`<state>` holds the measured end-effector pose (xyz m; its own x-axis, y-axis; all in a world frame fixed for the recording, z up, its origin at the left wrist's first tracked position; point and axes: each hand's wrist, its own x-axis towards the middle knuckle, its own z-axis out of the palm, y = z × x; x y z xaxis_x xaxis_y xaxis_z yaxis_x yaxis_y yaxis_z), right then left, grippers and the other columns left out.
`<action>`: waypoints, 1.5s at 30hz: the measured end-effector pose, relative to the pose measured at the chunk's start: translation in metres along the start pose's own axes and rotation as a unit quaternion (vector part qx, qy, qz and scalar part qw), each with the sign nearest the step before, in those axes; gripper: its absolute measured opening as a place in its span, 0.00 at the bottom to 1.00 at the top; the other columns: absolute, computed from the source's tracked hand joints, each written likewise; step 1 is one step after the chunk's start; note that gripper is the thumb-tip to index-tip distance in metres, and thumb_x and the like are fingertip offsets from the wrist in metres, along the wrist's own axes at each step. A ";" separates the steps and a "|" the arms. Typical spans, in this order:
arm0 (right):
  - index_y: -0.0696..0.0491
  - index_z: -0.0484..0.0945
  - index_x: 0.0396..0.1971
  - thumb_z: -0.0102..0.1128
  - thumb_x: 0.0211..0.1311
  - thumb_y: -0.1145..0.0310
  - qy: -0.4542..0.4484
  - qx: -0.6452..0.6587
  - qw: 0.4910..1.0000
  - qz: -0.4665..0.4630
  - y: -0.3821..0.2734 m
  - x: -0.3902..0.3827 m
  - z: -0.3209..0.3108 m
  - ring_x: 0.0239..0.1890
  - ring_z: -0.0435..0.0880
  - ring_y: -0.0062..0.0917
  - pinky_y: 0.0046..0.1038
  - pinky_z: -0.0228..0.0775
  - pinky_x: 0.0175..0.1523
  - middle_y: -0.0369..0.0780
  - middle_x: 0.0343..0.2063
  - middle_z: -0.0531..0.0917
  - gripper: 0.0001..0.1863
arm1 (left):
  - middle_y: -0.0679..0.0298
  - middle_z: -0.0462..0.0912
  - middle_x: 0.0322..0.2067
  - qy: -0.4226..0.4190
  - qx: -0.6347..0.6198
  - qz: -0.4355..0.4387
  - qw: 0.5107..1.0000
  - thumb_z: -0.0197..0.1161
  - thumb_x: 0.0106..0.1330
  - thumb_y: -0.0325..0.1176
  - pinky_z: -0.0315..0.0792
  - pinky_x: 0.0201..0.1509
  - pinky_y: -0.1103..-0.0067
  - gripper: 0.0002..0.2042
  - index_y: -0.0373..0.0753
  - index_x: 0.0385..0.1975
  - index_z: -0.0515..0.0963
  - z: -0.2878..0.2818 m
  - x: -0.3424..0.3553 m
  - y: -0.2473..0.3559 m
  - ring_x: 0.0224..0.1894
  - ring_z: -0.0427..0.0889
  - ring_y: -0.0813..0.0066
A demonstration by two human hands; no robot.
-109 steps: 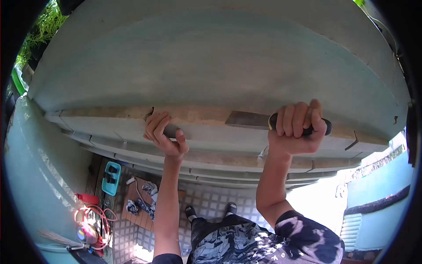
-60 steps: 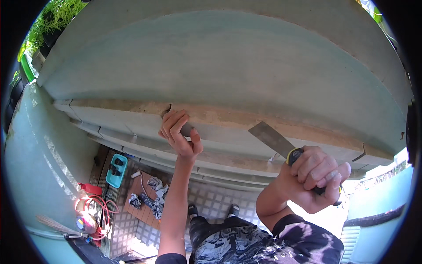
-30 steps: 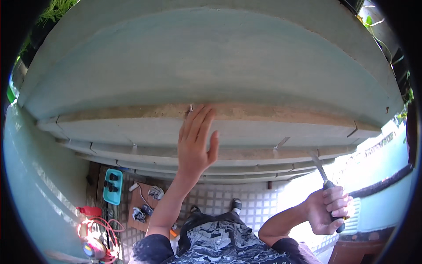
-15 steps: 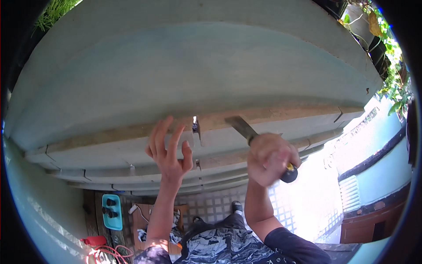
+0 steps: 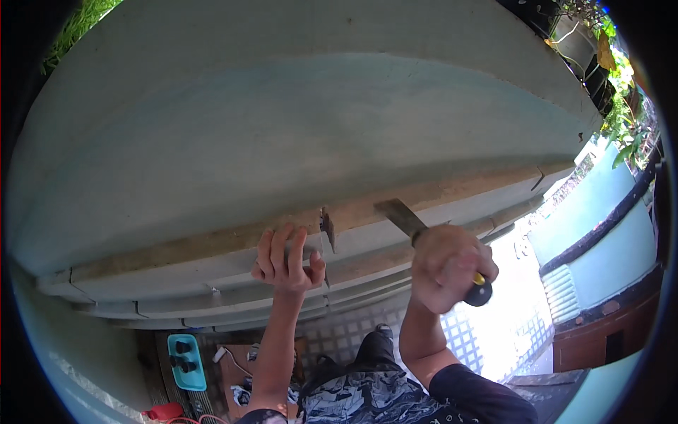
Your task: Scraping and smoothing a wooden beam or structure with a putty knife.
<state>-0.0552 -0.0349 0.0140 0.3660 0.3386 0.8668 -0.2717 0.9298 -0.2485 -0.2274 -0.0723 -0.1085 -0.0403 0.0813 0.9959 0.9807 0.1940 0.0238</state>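
Note:
My right hand (image 5: 452, 267) is wrapped round the black-and-yellow handle of a putty knife (image 5: 401, 218). Its flat metal blade points up and left, close to the brown, dusty top of a long ledge (image 5: 254, 234) on a pale wall (image 5: 296, 134); whether it touches is hard to tell. My left hand (image 5: 288, 263) holds nothing. Its fingertips rest at the ledge's front edge, bent and slightly apart, with the thumb out to the side. Just right of them, a narrow notch (image 5: 328, 227) cuts through the ledge.
More ledges step down below the first. At lower left stand a turquoise tray (image 5: 187, 371) with several dark cups and a red container (image 5: 164, 412). A board (image 5: 236, 364) with a white roller-like tool lies near my feet on the tiled floor. Plants (image 5: 621, 106) hang at upper right.
My left hand has come down from raised, spread fingers onto the ledge's edge. My right hand and the putty knife sit slightly lower and further right in the view, which has also shifted.

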 end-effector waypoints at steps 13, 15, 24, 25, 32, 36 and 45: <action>0.52 0.65 0.22 0.43 0.69 0.72 -0.103 0.117 0.988 -0.003 -0.010 0.004 0.000 0.05 0.59 0.16 0.19 0.50 0.09 0.33 0.07 0.65 0.12 | 0.62 0.80 0.48 -0.008 0.006 0.030 0.999 0.44 0.69 0.47 0.53 0.54 0.69 0.18 0.45 0.48 0.76 0.002 -0.004 -0.004 0.56 0.72 0.56; 0.52 0.66 0.25 0.44 0.68 0.71 -0.106 0.040 0.994 -0.001 -0.002 0.005 0.006 0.04 0.59 0.15 0.18 0.49 0.08 0.33 0.07 0.67 0.10 | 0.62 0.80 0.48 -0.007 0.010 0.034 0.999 0.44 0.69 0.47 0.53 0.54 0.69 0.19 0.45 0.48 0.76 0.001 -0.004 -0.004 0.56 0.72 0.56; 0.51 0.59 0.16 0.53 0.70 0.66 -0.109 0.007 0.991 0.070 -0.022 0.002 0.017 0.08 0.66 0.22 0.24 0.61 0.14 0.33 0.09 0.69 0.21 | 0.70 0.82 0.47 0.005 0.002 0.010 1.000 0.46 0.68 0.48 0.54 0.54 0.73 0.17 0.52 0.44 0.81 0.000 -0.001 -0.004 0.54 0.74 0.66; 0.52 0.60 0.18 0.53 0.69 0.68 -0.086 0.116 0.986 0.081 -0.035 0.004 0.014 0.08 0.66 0.21 0.24 0.60 0.13 0.33 0.09 0.68 0.19 | 0.71 0.82 0.46 -0.002 -0.005 0.005 1.000 0.46 0.68 0.48 0.54 0.54 0.74 0.17 0.52 0.44 0.81 0.000 -0.001 -0.004 0.53 0.74 0.66; 0.52 0.67 0.18 0.53 0.70 0.65 -0.074 0.065 0.989 0.108 -0.036 0.008 0.014 0.08 0.64 0.20 0.23 0.59 0.13 0.34 0.09 0.69 0.17 | 0.71 0.82 0.46 0.000 -0.009 0.005 1.000 0.45 0.68 0.48 0.54 0.53 0.74 0.18 0.51 0.45 0.81 0.000 -0.001 -0.002 0.54 0.74 0.66; 0.52 0.66 0.23 0.43 0.70 0.72 -0.087 0.220 0.970 0.057 -0.027 0.005 0.009 0.06 0.59 0.18 0.20 0.50 0.10 0.34 0.07 0.64 0.12 | 0.71 0.82 0.47 0.007 -0.016 -0.003 1.000 0.45 0.68 0.48 0.54 0.53 0.74 0.18 0.51 0.46 0.81 0.002 0.000 -0.002 0.55 0.74 0.66; 0.53 0.65 0.20 0.41 0.71 0.72 -0.062 0.109 0.992 0.033 -0.010 -0.008 0.016 0.06 0.59 0.16 0.19 0.49 0.09 0.33 0.08 0.64 0.15 | 0.70 0.82 0.48 -0.009 -0.019 0.001 1.000 0.45 0.68 0.47 0.54 0.53 0.73 0.18 0.51 0.47 0.81 -0.002 0.002 -0.001 0.55 0.74 0.67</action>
<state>-0.0697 -0.0497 0.0162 0.2320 0.3651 0.9016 -0.4830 0.8478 -0.2191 -0.2280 -0.0743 -0.1063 -0.0409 0.0985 0.9943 0.9873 0.1568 0.0250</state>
